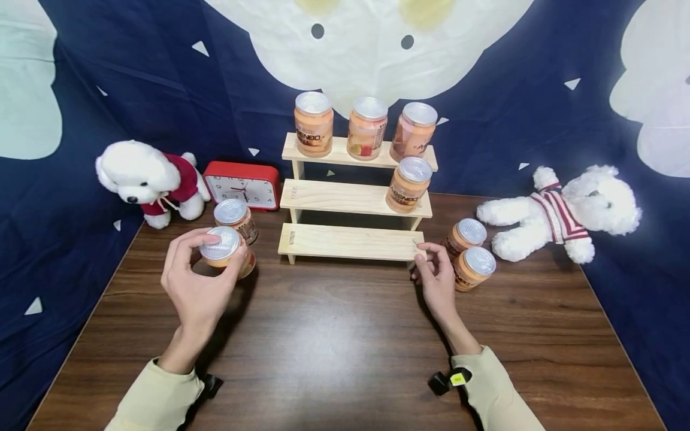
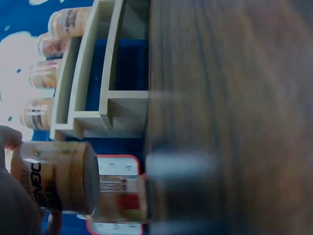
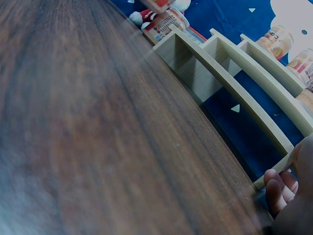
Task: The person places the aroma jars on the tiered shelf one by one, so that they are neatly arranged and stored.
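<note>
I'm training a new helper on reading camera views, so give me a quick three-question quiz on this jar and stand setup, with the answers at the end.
1. How many jars stand on the top tier of the stand?
2. True or false: the left hand holds a lidded jar.
3. Where is the right hand?
A) At the top tier's left end
B) At the bottom tier, right end
C) At the middle tier's left end

Key: 1. Three; 2. True; 3. B
</note>
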Available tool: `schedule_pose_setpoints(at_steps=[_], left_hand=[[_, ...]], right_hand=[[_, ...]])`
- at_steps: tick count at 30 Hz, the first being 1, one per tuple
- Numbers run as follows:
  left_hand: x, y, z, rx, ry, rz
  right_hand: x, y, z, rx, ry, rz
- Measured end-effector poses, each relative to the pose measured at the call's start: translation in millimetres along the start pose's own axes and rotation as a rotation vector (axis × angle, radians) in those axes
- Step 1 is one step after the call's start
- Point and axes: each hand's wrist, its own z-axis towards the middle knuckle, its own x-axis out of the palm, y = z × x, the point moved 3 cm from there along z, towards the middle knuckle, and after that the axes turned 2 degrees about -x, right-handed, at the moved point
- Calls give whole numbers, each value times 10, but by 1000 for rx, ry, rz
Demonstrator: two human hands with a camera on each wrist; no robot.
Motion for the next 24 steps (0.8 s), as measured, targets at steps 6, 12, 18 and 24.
schedule_pose_setpoints(at_steps=[6,12,18,24], left_hand=[[82,-332,16,18,60,-15],[205,-657,26,44,89,-73],[377,-691,6,79,131,-105],[573,-510,0,57,175,-116]], right_hand=[[-3,0,2,-8,-5,0],[-9,2,9,-5,-4,-15],[-10,-2,6,-3,0,-13],[-9,-4,4,-4,1,-15]])
